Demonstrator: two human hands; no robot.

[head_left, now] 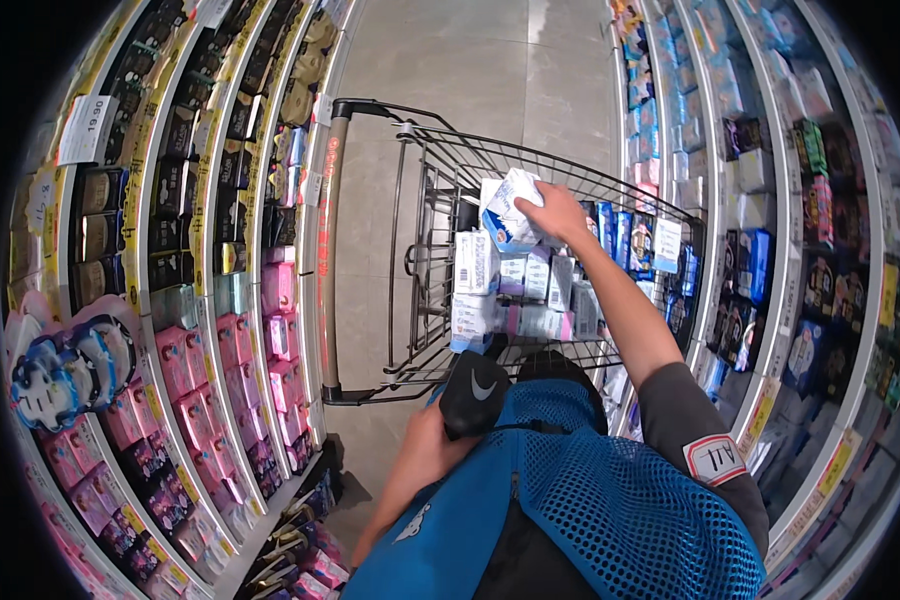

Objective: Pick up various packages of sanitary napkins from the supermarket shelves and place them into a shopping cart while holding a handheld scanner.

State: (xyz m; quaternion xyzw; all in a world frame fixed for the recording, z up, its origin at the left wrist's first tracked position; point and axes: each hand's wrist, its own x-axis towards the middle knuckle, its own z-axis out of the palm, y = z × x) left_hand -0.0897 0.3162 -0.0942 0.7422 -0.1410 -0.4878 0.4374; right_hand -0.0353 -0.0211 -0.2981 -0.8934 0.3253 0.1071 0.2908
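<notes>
My right hand (pixel 552 212) grips a white and blue soft package (pixel 510 222) at the top of the pile inside a black wire shopping cart (pixel 406 125). Beneath and beside it lie several pale packages (pixel 475 265), some with pink or lilac parts. My left hand (pixel 425 440), low at the center-left, is closed on a black handheld object (pixel 473 395) whose exact kind I cannot make out. It is just short of the cart's near edge, in front of my blue mesh vest (pixel 610 500).
Shelves line both sides: pink and black packs (pixel 185 380) at left, blue, white and dark packs (pixel 750 260) at right. Price cards (pixel 88 130) hang on the rails. A blue and white hanging item (pixel 70 370) sticks out at far left. Grey floor tiles (pixel 470 60) run beyond the cart.
</notes>
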